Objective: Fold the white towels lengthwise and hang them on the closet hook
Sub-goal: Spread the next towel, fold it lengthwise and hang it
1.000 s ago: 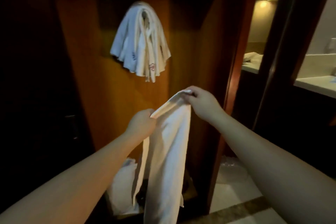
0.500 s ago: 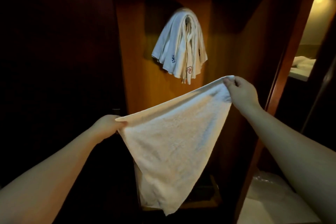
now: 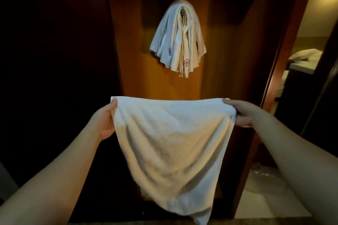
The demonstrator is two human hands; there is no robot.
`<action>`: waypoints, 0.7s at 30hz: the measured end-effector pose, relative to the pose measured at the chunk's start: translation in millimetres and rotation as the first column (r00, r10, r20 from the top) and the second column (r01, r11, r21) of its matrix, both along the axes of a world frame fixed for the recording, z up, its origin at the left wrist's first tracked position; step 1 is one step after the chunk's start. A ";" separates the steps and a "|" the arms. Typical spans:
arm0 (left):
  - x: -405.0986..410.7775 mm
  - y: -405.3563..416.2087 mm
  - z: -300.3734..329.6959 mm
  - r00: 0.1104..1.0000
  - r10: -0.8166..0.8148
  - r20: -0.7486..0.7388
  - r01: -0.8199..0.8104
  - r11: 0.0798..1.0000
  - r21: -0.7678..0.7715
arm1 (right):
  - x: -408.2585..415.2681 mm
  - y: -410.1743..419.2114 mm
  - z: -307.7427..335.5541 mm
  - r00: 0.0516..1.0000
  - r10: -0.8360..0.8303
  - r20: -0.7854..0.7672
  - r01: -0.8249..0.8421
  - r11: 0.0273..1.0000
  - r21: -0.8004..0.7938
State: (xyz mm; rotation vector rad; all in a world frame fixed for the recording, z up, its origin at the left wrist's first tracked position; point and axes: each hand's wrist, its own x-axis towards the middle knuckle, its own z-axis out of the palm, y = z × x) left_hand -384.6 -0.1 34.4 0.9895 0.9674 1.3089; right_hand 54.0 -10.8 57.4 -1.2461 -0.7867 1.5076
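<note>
Both hands, left [image 3: 105, 121] and right [image 3: 241, 113], pinch a white towel's [image 3: 172, 140] top corners below towels [image 3: 178, 38] bunched on the hook [image 3: 182, 7].

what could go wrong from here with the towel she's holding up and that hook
The hook already carries a thick bundle of hung towels, so another may slide off or knock them loose. The spread towel is pinched only at its top corners by the left hand and right hand; its sagging middle could fold crooked.

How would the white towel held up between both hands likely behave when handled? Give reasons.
Probably floppy: the white towel sags between the left hand and right hand. Likely light, since only corner grips hold it. Its looped surface probably resists slipping.
</note>
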 end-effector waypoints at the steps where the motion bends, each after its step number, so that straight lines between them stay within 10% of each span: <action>1: 7.2 -2.8 -0.6 1.000 0.026 0.006 -0.026 1.000 -0.011 | -0.3 -5.5 -6.7 0.998 0.029 -0.059 -0.029 1.000 -0.001; 13: 135.9 -84.8 -29.4 0.966 0.254 0.047 -0.249 0.963 -0.103 | -130.7 -93.9 -42.1 0.863 -0.086 -0.497 0.107 0.994 0.013; 21: 176.0 -138.8 -28.8 0.988 0.082 -0.133 -0.073 0.994 0.076 | -187.7 -118.3 -52.5 0.961 -0.231 0.155 0.172 0.931 0.322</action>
